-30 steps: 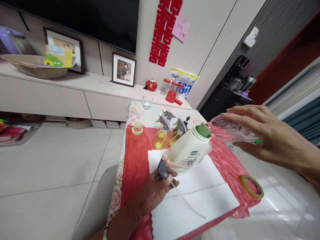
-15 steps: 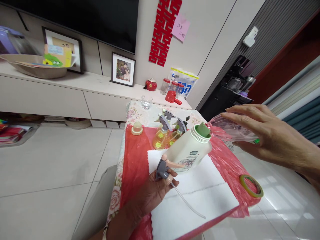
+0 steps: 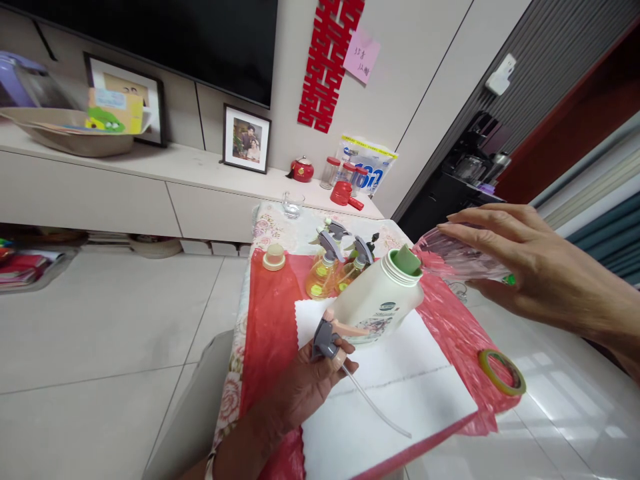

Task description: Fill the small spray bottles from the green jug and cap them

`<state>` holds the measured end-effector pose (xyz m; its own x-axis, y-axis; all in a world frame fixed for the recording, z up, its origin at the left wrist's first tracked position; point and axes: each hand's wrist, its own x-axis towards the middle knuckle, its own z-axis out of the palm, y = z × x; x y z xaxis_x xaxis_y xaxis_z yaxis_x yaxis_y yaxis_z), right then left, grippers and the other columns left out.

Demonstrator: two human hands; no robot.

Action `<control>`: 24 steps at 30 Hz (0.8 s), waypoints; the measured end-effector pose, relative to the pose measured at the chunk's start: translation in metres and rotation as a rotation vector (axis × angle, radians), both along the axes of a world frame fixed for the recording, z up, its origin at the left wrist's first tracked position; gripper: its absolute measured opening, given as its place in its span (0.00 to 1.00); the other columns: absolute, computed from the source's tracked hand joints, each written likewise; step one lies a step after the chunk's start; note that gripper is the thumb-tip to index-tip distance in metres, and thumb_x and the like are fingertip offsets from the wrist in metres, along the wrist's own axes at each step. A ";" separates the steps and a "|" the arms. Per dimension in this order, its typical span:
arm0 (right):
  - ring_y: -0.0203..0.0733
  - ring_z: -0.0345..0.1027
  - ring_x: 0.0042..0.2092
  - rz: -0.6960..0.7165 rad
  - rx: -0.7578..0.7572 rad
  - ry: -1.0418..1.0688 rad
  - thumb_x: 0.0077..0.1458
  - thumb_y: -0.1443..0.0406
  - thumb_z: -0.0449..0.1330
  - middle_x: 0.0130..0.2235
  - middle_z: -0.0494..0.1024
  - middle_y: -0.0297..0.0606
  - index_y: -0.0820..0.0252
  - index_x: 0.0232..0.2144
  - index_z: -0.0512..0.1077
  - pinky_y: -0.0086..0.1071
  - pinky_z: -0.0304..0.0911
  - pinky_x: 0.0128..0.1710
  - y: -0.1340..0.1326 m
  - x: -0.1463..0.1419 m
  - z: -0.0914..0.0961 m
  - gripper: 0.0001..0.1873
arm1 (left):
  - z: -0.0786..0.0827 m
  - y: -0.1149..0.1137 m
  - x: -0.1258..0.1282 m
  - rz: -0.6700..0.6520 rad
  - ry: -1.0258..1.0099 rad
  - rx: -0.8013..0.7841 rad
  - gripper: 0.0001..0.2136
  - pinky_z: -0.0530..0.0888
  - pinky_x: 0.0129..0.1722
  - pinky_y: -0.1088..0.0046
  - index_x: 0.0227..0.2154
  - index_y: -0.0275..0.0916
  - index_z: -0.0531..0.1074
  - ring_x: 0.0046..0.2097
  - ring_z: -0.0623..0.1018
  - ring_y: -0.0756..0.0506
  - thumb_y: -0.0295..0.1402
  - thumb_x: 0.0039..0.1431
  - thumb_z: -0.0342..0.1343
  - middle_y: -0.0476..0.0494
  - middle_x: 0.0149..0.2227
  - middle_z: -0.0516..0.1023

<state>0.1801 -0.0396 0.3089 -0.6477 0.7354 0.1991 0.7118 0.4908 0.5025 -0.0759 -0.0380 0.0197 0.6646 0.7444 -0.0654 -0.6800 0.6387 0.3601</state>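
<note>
My left hand is closed around the collar of a grey and peach trigger spray head, whose clear dip tube hangs down to the right over a white sheet. Behind it stands a large cream detergent bottle with its cap off and a green spout in its mouth. At the right, my right hand grips a clear pinkish bottle, tipped on its side with its neck at the detergent bottle's mouth. Whether liquid flows there I cannot tell.
Several spray bottles with yellow liquid stand behind the detergent bottle. A cream cap sits on the red plastic sheet at left. A roll of tape lies at right; a glass cup stands at the table's back.
My right hand and the clear bottle have shifted very slightly. My left hand and the spray head stay in place.
</note>
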 end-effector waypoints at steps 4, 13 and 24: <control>0.52 0.56 0.62 0.008 0.000 -0.008 0.57 0.65 0.53 0.62 0.62 0.36 0.52 0.67 0.60 0.49 0.61 0.57 0.002 -0.001 0.000 0.34 | -0.002 0.001 0.000 -0.008 0.000 0.019 0.21 0.73 0.49 0.66 0.44 0.48 0.77 0.41 0.79 0.47 0.31 0.47 0.74 0.50 0.38 0.81; 0.52 0.56 0.62 0.016 0.036 -0.060 0.60 0.66 0.50 0.62 0.62 0.36 0.53 0.65 0.61 0.51 0.61 0.59 0.003 -0.007 0.002 0.31 | 0.000 0.001 0.000 -0.014 0.000 0.027 0.18 0.72 0.48 0.67 0.39 0.49 0.78 0.40 0.79 0.48 0.32 0.44 0.76 0.52 0.38 0.81; 0.56 0.54 0.64 0.029 0.106 -0.150 0.65 0.67 0.48 0.62 0.62 0.42 0.57 0.65 0.59 0.54 0.62 0.59 0.003 -0.015 0.002 0.26 | 0.001 0.000 0.000 -0.005 0.011 0.014 0.17 0.73 0.48 0.69 0.40 0.46 0.77 0.40 0.79 0.49 0.30 0.47 0.74 0.51 0.38 0.80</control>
<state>0.1653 -0.0370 0.3109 -0.6970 0.6957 0.1737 0.6108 0.4490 0.6522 -0.0758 -0.0375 0.0202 0.6679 0.7417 -0.0619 -0.6725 0.6370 0.3767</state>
